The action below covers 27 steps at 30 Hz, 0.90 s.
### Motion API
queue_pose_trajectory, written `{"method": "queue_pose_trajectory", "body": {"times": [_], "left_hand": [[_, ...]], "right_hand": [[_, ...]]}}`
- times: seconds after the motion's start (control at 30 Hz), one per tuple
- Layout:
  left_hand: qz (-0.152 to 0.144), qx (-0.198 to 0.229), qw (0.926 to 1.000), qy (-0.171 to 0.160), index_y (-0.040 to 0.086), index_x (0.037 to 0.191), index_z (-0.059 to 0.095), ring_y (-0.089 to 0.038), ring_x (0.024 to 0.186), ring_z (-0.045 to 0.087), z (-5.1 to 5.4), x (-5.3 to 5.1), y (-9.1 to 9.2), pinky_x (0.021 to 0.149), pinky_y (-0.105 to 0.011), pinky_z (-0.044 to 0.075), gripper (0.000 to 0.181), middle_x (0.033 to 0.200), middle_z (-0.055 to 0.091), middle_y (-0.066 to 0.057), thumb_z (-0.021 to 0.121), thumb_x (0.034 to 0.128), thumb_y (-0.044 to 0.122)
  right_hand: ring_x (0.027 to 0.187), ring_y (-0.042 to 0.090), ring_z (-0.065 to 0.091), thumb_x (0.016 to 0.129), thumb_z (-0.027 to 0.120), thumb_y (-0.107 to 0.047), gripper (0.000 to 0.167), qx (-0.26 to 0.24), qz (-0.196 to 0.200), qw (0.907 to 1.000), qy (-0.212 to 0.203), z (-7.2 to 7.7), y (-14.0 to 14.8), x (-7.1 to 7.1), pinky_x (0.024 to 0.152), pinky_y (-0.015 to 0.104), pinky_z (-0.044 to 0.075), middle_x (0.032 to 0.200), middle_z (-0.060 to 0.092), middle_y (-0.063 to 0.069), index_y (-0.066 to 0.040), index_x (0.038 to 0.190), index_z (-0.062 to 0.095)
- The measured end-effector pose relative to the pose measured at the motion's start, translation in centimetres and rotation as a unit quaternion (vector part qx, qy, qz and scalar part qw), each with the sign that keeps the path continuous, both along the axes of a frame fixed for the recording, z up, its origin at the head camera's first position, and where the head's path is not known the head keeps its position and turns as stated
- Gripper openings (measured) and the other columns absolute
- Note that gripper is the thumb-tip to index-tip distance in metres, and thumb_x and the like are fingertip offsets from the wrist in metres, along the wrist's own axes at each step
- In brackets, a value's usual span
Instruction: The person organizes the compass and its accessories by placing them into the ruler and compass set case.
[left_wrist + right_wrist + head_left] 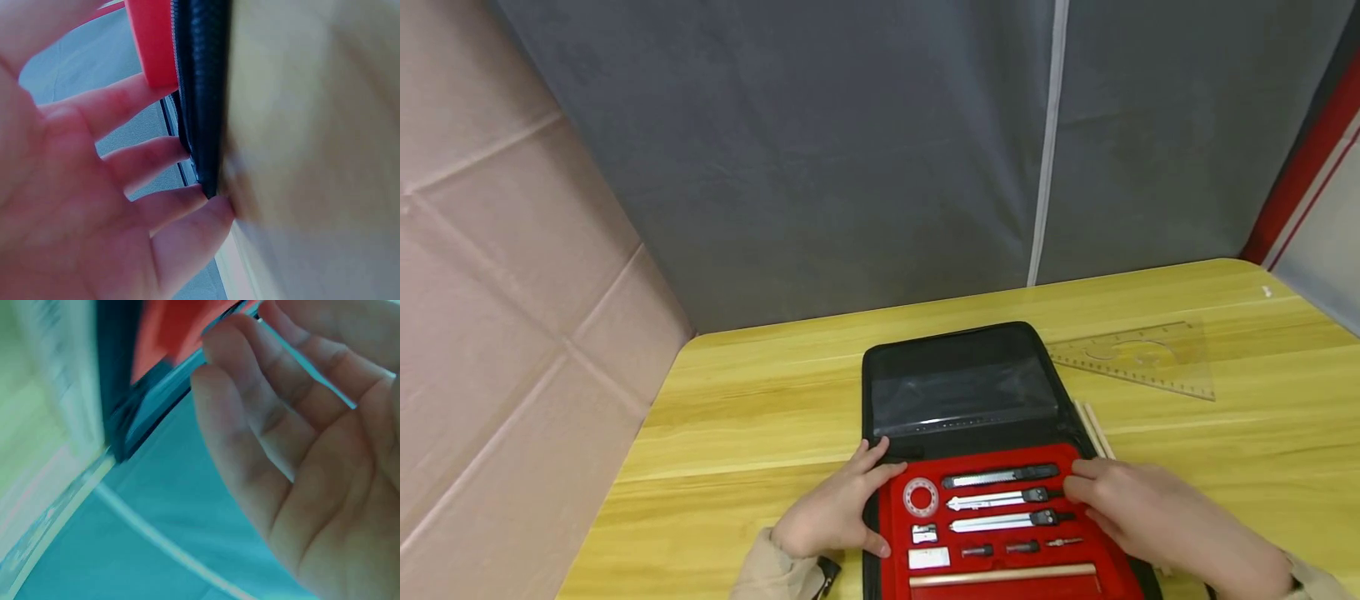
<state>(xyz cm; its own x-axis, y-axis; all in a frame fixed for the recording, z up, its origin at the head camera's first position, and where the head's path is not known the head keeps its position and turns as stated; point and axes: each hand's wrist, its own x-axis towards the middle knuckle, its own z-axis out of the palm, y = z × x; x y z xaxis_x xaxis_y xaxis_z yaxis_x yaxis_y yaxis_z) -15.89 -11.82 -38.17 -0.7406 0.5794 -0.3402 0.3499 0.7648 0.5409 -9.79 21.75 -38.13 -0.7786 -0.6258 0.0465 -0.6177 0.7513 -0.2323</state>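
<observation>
A black zip case [966, 383] lies unfolded on the table, its lid laid back toward the far side. In its near half sits a red tray [895, 575] holding compasses [996, 523], a cutter-like tool [1000, 477], a round white ring [921, 497], a metal sharpener [924, 533], a white eraser [928, 557] and a wooden pencil [1000, 575]. My left hand [835, 508] rests with spread fingers along the case's left edge, touching the tray's side. At the tray's right edge is my right hand [1138, 504], fingers gently bent beside the compass ends; its palm [337, 494] holds nothing.
A clear set square [1138, 354] lies right of the lid. Thin pale sticks [1093, 429] lie along the case's right side, partly behind my right hand. A small white bit [1267, 292] is near the far right corner. Grey cloth [850, 167] hangs behind the table.
</observation>
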Motion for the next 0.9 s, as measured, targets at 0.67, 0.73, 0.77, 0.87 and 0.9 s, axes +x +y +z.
{"method": "queue_pose_trajectory", "body": {"times": [0.67,0.73,0.77,0.87,0.9], "left_hand": [[0.003,0.001,1.0,0.001,0.022,0.132,0.047,-0.033,0.136,0.012,-0.1,-0.1,0.0,0.076,-0.03,0.052,0.079,0.149,0.02,-0.005,0.083,0.0615,0.024],[0.003,0.0,1.0,0.0,0.022,0.132,0.047,-0.033,0.136,0.012,-0.1,-0.1,0.0,0.075,-0.03,0.053,0.079,0.149,0.021,-0.005,0.083,0.0616,0.024],[0.004,0.0,1.0,0.0,0.022,0.132,0.047,-0.033,0.136,0.012,-0.1,-0.1,0.0,0.075,-0.03,0.053,0.078,0.149,0.021,-0.005,0.083,0.0617,0.024],[0.004,-0.002,1.0,0.0,0.022,0.132,0.047,-0.032,0.136,0.013,-0.2,-0.1,0.0,0.075,-0.03,0.053,0.078,0.149,0.021,-0.005,0.083,0.0617,0.025],[0.004,-0.003,1.0,0.001,0.022,0.132,0.047,-0.032,0.136,0.013,-0.2,-0.1,0.0,0.075,-0.03,0.053,0.078,0.149,0.021,-0.005,0.083,0.0616,0.025]], "right_hand": [[0.054,0.003,0.033,0.069,0.062,0.005,0.033,0.029,-0.103,0.9943,-0.011,-1.2,3.9,-1.8,0.048,0.021,0.025,0.063,0.036,-0.014,-0.023,0.066,0.044],[0.054,0.003,0.033,0.069,0.062,0.004,0.032,0.031,-0.106,0.9938,-0.015,-1.4,4.0,-1.8,0.047,0.022,0.026,0.063,0.037,-0.013,-0.022,0.067,0.045],[0.054,0.004,0.033,0.069,0.061,0.004,0.031,0.032,-0.111,0.9931,-0.022,-1.4,4.0,-1.8,0.047,0.022,0.025,0.063,0.037,-0.013,-0.022,0.067,0.045],[0.055,0.005,0.034,0.07,0.065,0.001,0.028,0.033,-0.126,0.9897,-0.06,-1.6,4.3,-1.9,0.048,0.023,0.028,0.064,0.041,-0.012,-0.021,0.07,0.048],[0.056,0.005,0.035,0.07,0.065,0.0,0.027,0.031,-0.129,0.9886,-0.072,-1.7,4.4,-2.0,0.048,0.023,0.028,0.064,0.042,-0.011,-0.021,0.071,0.049]]}}
